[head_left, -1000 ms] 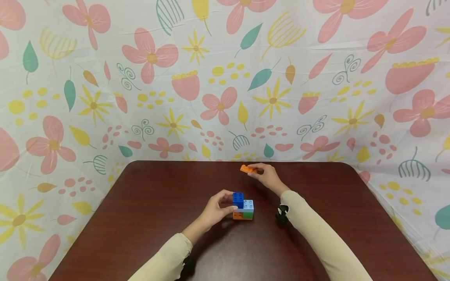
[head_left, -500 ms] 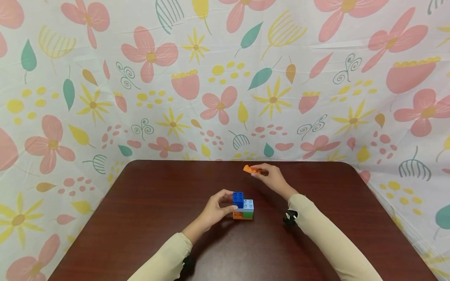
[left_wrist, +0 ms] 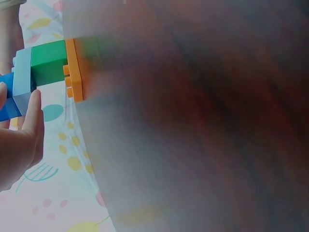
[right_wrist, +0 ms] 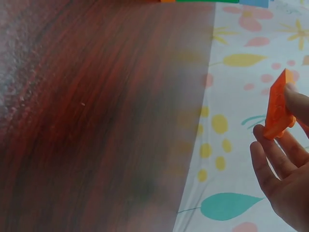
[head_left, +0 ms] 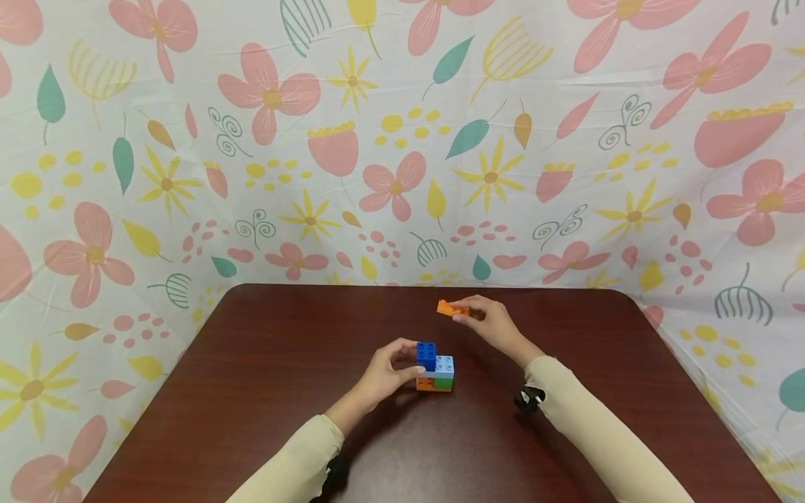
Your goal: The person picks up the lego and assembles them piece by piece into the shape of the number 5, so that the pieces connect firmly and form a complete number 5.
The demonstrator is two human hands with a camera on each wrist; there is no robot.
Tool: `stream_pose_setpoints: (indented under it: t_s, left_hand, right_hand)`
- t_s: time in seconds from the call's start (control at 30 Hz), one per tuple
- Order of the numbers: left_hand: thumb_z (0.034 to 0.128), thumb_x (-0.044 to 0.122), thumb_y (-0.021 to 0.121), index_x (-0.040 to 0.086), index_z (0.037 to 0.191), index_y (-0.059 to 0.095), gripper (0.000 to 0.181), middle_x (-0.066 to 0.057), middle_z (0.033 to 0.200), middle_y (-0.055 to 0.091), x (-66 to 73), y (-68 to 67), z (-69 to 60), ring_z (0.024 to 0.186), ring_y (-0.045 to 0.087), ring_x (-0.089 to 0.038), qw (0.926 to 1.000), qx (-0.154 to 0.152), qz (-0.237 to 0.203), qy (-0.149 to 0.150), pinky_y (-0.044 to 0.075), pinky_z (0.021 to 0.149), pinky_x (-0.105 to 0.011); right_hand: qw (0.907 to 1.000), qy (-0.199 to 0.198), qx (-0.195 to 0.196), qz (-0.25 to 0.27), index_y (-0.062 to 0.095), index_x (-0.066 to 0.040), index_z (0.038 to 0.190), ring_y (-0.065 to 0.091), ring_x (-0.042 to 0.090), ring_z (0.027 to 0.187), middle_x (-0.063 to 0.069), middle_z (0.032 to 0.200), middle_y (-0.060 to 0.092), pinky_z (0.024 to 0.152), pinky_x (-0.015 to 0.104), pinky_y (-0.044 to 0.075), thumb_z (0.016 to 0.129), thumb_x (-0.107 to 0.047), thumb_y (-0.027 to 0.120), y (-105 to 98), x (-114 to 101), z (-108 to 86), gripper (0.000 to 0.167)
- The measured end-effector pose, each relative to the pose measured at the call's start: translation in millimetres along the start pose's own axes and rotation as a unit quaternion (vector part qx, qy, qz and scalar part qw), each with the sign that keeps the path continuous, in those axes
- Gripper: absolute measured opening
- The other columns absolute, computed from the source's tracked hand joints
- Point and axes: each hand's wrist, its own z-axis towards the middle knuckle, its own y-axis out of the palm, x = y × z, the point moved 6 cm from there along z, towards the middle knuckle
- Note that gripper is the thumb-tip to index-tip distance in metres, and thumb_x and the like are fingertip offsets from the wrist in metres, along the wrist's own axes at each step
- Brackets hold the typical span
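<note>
A small stack of toy building bricks stands mid-table. Its base is a thin orange plate, with a green brick on the base's right part. Across the green one lies a light blue brick, topped at its left end by a dark blue brick. My left hand grips the dark blue brick from the left, thumb in front and fingers behind. Further back, my right hand pinches a thin orange brick by its right end, held up above the tabletop. In the right wrist view, the thumb presses one face of this orange brick.
The dark reddish-brown table has rounded back corners. Directly behind its far edge hangs a flower-patterned cloth. Black wrist cameras sit under both sleeves.
My right hand has shifted a little to the right and nearer with the orange brick, whose tilt has changed. My left hand and the stack have stayed in place.
</note>
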Motion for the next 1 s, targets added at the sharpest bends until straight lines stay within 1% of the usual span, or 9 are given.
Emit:
stream_pose_setpoints:
  t_s: [0.13, 0.23, 0.4, 0.47, 0.63, 0.7, 0.83, 1.0]
  left_hand:
    - [0.0866, 0.000, 0.069, -0.002, 0.119, 0.059, 0.034, -0.022, 0.112, 0.062, -1.0, -0.3, 0.1, 0.109, 0.055, -0.045, 1.0000, 0.001, -0.007, -0.004, 0.054, 0.081, -0.034]
    - [0.0865, 0.001, 0.069, -0.002, 0.119, 0.060, 0.034, -0.022, 0.111, 0.063, -2.3, -0.3, 0.3, 0.109, 0.056, -0.044, 0.9999, 0.003, -0.011, -0.003, 0.053, 0.082, -0.036]
    - [0.0866, 0.001, 0.069, -0.002, 0.119, 0.060, 0.034, -0.022, 0.111, 0.063, -2.9, -0.2, 0.2, 0.109, 0.056, -0.044, 0.9999, 0.003, -0.013, -0.001, 0.053, 0.083, -0.038]
    - [0.0863, 0.003, 0.070, 0.000, 0.119, 0.061, 0.034, -0.020, 0.112, 0.063, -12.6, -0.1, 3.8, 0.109, 0.056, -0.042, 0.9999, 0.004, -0.013, -0.004, 0.053, 0.083, -0.037]
    - [0.0852, 0.009, 0.073, 0.006, 0.118, 0.063, 0.035, -0.014, 0.111, 0.065, -35.8, 0.2, 12.6, 0.108, 0.058, -0.036, 0.9999, 0.008, -0.012, -0.008, 0.053, 0.082, -0.035]
    - [0.0852, 0.009, 0.073, 0.006, 0.118, 0.063, 0.035, -0.013, 0.110, 0.065, -35.8, 0.1, 12.6, 0.107, 0.058, -0.036, 0.9999, 0.008, -0.011, -0.008, 0.054, 0.082, -0.034]
    - [0.0854, 0.010, 0.073, 0.007, 0.119, 0.063, 0.035, -0.011, 0.110, 0.065, -36.3, -0.3, 12.7, 0.107, 0.058, -0.035, 0.9999, 0.008, -0.006, -0.009, 0.054, 0.082, -0.035]
    - [0.0853, 0.010, 0.074, 0.007, 0.119, 0.063, 0.036, -0.010, 0.110, 0.065, -35.8, -0.5, 11.6, 0.107, 0.059, -0.033, 0.9999, 0.006, -0.003, -0.009, 0.054, 0.082, -0.036]
  right_hand:
    - [1.0000, -0.005, -0.003, 0.008, 0.071, -0.015, 0.116, 0.059, 0.018, 0.089, 0.003, 0.109, 0.067, 0.073, 0.035, 0.053, 0.085, -0.018, 0.073, -1, -6, -5.2, 0.030]
    - [0.9999, -0.007, -0.008, 0.012, 0.072, -0.017, 0.115, 0.060, 0.018, 0.092, 0.002, 0.110, 0.066, 0.078, 0.037, 0.055, 0.085, -0.018, 0.073, -1, -10, -9.3, 0.031]
    - [0.9994, -0.017, -0.018, 0.024, 0.071, -0.017, 0.115, 0.061, 0.021, 0.100, 0.002, 0.111, 0.065, 0.085, 0.049, 0.052, 0.085, -0.018, 0.073, -2, -19, -15.1, 0.031]
    - [0.9992, -0.021, -0.021, 0.027, 0.071, -0.017, 0.115, 0.061, 0.021, 0.101, 0.002, 0.112, 0.065, 0.085, 0.051, 0.051, 0.085, -0.018, 0.073, -2, -23, -17.0, 0.030]
    - [0.9988, -0.035, -0.026, 0.021, 0.071, -0.017, 0.114, 0.061, 0.019, 0.102, 0.001, 0.112, 0.065, 0.085, 0.044, 0.053, 0.085, -0.020, 0.073, -4, -36, -22.2, 0.030]
    - [0.9984, -0.043, -0.030, 0.021, 0.072, -0.016, 0.114, 0.061, 0.019, 0.103, 0.000, 0.112, 0.065, 0.084, 0.042, 0.053, 0.085, -0.020, 0.073, -5, -42, -24.6, 0.029]
    - [0.9972, -0.054, -0.042, 0.028, 0.072, -0.018, 0.115, 0.061, 0.018, 0.103, -0.002, 0.112, 0.065, 0.084, 0.042, 0.054, 0.085, -0.022, 0.073, -4, -51, -28.5, 0.030]
    - [0.9954, -0.076, -0.051, 0.030, 0.071, -0.019, 0.116, 0.061, 0.016, 0.102, -0.004, 0.111, 0.065, 0.082, 0.036, 0.054, 0.085, -0.023, 0.073, -1, -59, -32.8, 0.032]
